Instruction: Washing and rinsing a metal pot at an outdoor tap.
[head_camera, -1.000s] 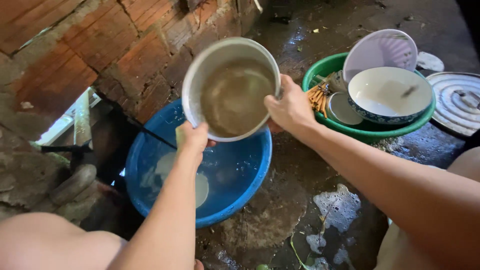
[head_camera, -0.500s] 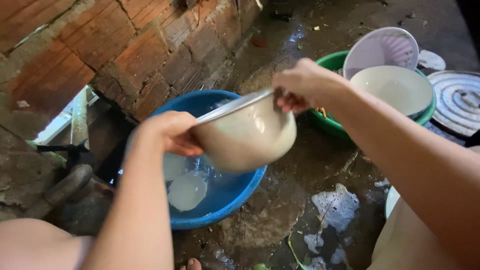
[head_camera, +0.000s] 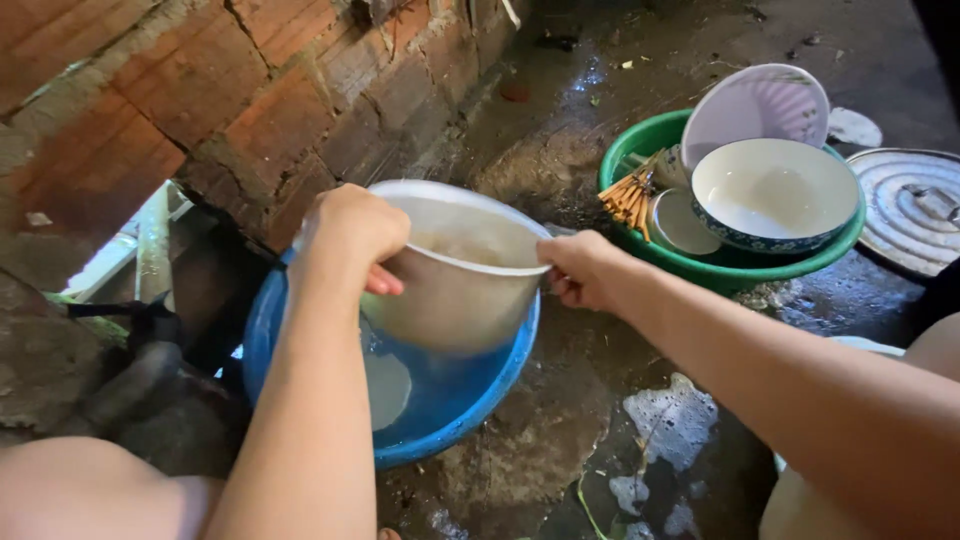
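Observation:
A round metal pot (head_camera: 455, 285) hangs over the blue plastic basin (head_camera: 455, 415), its mouth turned up and slightly toward me. My left hand (head_camera: 350, 235) grips the pot's left rim, fingers curled over the edge. My right hand (head_camera: 580, 268) holds the right rim where a small handle sticks out. Water and a pale round dish (head_camera: 385, 385) lie in the basin under the pot.
A green basin (head_camera: 745, 265) at the right holds a large white bowl (head_camera: 775, 190), a tilted plate, a small dish and a bundle of chopsticks (head_camera: 628, 195). A round metal lid (head_camera: 915, 205) lies beyond it. A brick wall (head_camera: 200, 90) rises on the left; the floor is wet and soapy.
The pot went from facing me, to tipped over the blue basin, to nearly upright and lower now. Both hands stayed on its rim.

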